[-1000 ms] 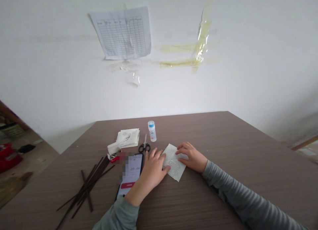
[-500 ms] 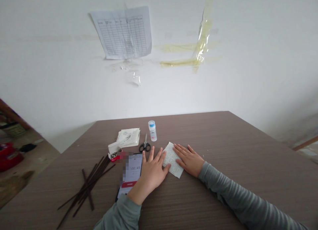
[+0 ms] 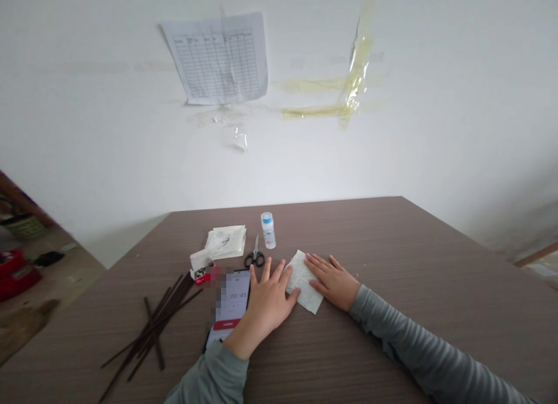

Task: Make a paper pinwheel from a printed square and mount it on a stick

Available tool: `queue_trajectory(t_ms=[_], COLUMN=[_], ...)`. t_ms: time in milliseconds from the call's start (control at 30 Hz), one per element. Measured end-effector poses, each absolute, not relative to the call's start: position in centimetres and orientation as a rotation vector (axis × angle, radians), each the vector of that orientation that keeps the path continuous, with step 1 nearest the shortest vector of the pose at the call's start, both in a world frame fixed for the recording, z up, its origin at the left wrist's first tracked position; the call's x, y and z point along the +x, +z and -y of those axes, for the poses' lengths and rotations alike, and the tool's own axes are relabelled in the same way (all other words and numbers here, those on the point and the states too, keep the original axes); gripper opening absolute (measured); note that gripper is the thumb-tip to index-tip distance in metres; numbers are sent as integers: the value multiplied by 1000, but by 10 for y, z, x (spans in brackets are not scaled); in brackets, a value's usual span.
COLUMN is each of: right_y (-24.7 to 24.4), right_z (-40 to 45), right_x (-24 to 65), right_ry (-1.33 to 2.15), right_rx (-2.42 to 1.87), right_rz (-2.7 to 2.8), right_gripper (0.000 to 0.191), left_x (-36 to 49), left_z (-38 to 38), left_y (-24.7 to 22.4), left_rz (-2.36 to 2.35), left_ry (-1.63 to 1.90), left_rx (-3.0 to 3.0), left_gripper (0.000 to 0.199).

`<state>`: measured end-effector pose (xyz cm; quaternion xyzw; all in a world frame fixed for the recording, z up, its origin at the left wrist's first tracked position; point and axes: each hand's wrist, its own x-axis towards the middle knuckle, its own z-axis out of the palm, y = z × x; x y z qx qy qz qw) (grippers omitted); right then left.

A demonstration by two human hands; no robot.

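Note:
A small piece of printed paper [image 3: 304, 283] lies on the brown table, turned at an angle. My left hand [image 3: 269, 296] rests flat with fingers spread, its thumb and fingertips on the paper's left edge. From the right, my right hand [image 3: 333, 282] lies flat, fingers stretched over the paper's upper right edge. Just left of my left hand is a phone [image 3: 233, 299] showing a timer, partly covered by that hand and wrist. Black-handled scissors [image 3: 254, 257] and a white bottle with a blue cap [image 3: 268, 231] are beyond my fingertips.
Several dark thin sticks [image 3: 152, 328] lie crossed at the left. Behind them are a small open red-and-white box [image 3: 203, 268] and a stack of paper pieces [image 3: 226, 241]. The table [image 3: 414, 264] meets a white wall carrying a taped printed sheet [image 3: 218, 58].
Both hands stay in place on the paper. The view has shifted very slightly; nothing else visibly differs.

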<state>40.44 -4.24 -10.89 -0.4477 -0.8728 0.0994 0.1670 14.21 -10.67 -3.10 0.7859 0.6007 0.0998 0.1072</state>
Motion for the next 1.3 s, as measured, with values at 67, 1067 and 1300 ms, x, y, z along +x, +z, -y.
queue_trajectory(t_ms=[67, 1067, 1300], right_y=[-105, -87, -83], right_z=[43, 29, 27], right_x=[405, 425, 432], right_ry=[334, 418, 336], right_rx=[-1288, -1455, -1610], right_rz=[2444, 2295, 2282], right_gripper=[64, 56, 57], left_x=[143, 123, 90], left_z=[106, 94, 80], left_y=[-30, -9, -20], left_rz=[-1769, -2195, -2353], left_ry=[310, 345, 261], left_rx=[2326, 2294, 2293], left_gripper=[61, 38, 46])
